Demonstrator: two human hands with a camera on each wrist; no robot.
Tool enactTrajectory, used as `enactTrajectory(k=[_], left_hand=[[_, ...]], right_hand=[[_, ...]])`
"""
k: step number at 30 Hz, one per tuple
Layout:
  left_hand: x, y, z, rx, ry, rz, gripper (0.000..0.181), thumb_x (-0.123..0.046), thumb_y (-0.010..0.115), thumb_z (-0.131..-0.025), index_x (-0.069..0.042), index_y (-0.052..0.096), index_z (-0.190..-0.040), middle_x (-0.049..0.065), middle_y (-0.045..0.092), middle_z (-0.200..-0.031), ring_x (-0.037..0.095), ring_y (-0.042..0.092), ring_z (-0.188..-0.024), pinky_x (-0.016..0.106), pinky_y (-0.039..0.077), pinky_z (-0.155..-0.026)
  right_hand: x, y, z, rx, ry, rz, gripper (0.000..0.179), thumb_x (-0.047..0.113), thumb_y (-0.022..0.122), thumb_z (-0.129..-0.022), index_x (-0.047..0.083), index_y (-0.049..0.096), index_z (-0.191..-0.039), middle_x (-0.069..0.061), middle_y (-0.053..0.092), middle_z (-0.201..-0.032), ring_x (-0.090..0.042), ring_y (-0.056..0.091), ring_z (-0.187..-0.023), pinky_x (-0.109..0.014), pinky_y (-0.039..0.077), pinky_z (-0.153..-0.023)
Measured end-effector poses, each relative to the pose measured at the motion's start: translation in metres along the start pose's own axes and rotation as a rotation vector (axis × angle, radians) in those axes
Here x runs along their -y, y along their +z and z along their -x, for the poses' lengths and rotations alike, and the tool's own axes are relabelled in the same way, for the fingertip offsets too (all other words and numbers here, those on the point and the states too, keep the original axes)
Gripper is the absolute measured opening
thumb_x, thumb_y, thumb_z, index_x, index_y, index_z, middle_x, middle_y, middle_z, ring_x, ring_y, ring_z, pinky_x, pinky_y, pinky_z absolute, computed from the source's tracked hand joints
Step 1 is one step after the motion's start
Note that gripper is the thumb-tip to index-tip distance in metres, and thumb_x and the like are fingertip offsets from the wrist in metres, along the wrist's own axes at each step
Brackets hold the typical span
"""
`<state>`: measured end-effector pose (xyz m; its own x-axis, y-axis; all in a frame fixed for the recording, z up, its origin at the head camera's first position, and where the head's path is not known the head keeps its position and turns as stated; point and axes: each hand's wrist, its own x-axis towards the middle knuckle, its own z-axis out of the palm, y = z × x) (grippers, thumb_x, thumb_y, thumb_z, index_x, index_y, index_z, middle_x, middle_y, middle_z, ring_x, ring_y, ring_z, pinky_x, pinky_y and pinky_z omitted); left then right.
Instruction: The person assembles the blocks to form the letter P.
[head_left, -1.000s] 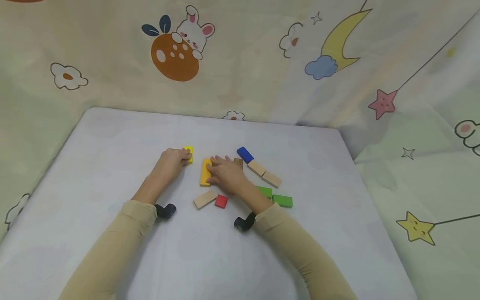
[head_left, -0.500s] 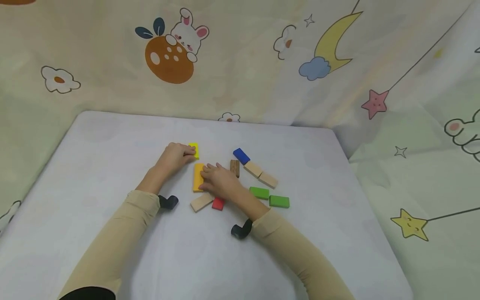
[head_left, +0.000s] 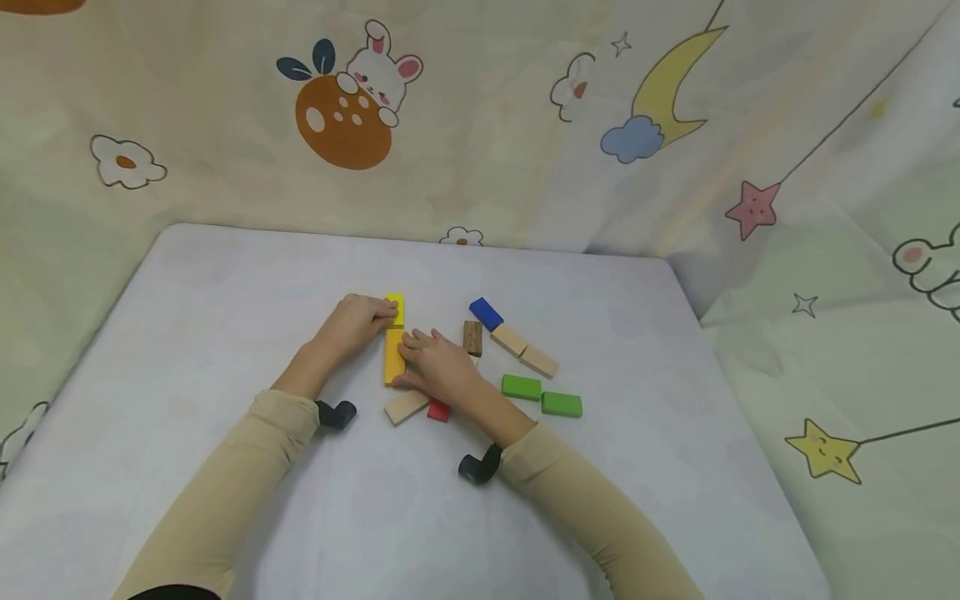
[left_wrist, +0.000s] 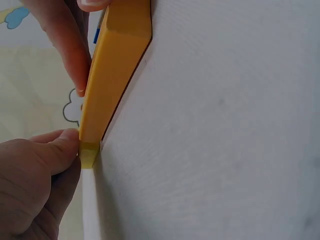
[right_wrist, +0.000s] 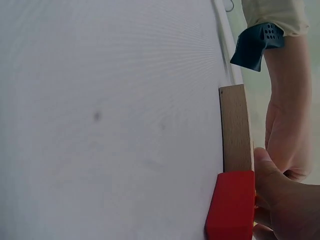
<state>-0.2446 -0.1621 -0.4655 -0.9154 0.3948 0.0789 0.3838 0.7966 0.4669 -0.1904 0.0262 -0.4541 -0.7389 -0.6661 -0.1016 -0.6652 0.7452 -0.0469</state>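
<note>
With thumb and fingers, my left hand pinches a small bright yellow block. That block lines up with the far end of a longer orange-yellow block, and in the left wrist view the yellow block meets it end to end. My right hand holds the orange-yellow block from its right side, thumb near the close end and fingers further along. Just below lie a plain wooden block and a red block, partly covered by the right hand in the head view.
Right of the hands lie a brown wood-grain block, a blue block, two plain wooden blocks in a slanted row, and two green blocks. All rest on a white table with a patterned cloth behind it.
The orange-yellow block has shifted left under my right hand, uncovering the brown block. My left hand has moved right with the yellow block, which now stands in line against the orange-yellow one.
</note>
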Motion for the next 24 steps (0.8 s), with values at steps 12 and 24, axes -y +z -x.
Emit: enactTrajectory(k=[12,24], left_hand=[[-0.008,0.000,0.007,0.004,-0.027,-0.019,0.028,-0.011,0.065,-0.090,-0.005,0.067,-0.117,0.009,0.064,-0.124,0.031,0.058,-0.120,0.046,0.044,-0.103],[-0.017,0.001,0.009,0.009,-0.062,-0.087,0.030,-0.015,0.060,-0.094,-0.005,0.063,-0.122,0.009,0.063,-0.126,0.031,0.057,-0.121,0.045,0.044,-0.104]], right_hand=[[0.000,-0.001,-0.001,-0.002,0.006,-0.026,0.065,0.060,0.052,-0.088,0.015,0.054,-0.135,0.000,0.049,-0.144,-0.018,0.040,-0.138,-0.038,0.029,-0.116],[0.000,0.001,-0.002,-0.010,0.007,-0.031,0.066,0.059,0.053,-0.088,0.014,0.054,-0.136,-0.001,0.049,-0.143,-0.018,0.040,-0.138,-0.037,0.029,-0.116]])
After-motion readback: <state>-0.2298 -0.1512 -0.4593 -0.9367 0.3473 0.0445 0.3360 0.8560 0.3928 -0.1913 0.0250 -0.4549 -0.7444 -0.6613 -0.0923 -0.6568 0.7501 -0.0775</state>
